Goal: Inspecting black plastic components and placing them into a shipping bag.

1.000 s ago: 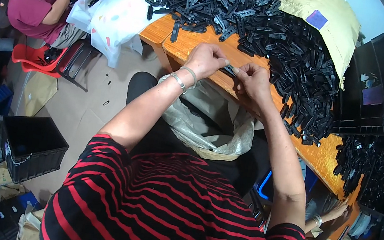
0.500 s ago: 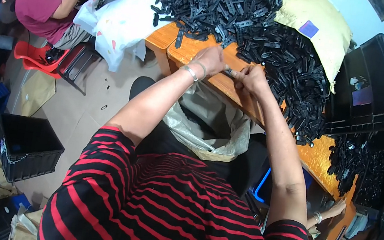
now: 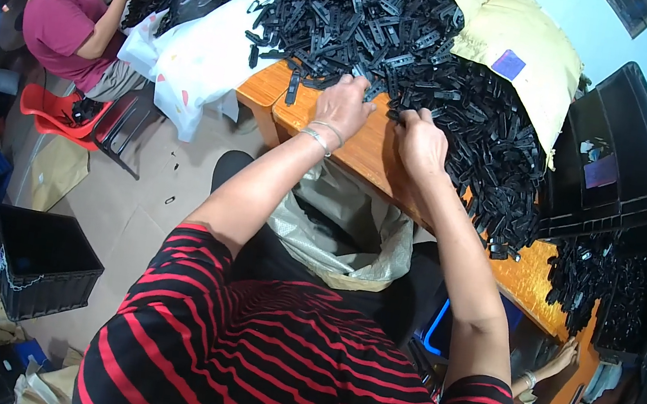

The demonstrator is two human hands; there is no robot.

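Observation:
A large heap of slim black slotted pieces covers the back of the orange wooden table. At the heap's near edge my left hand, with a bracelet at the wrist, has its fingers curled among the pieces; what they hold is hidden. Just to its right, my right hand is closed at the heap's edge, and a dark piece shows at its fingertips. One loose piece lies left of my left hand. Below the table edge, between my legs, a pale woven sack hangs with its mouth spread.
Yellowish sacks lean on the heap at the back right. A white plastic sheet hangs at the left corner. A person in a magenta shirt works at far left; another person's hand is at lower right. A black crate stands on the floor.
My hands were close together over the table, handling a small piece between them. Now they are apart, and both have reached the heap's near edge. The piece between them is out of sight.

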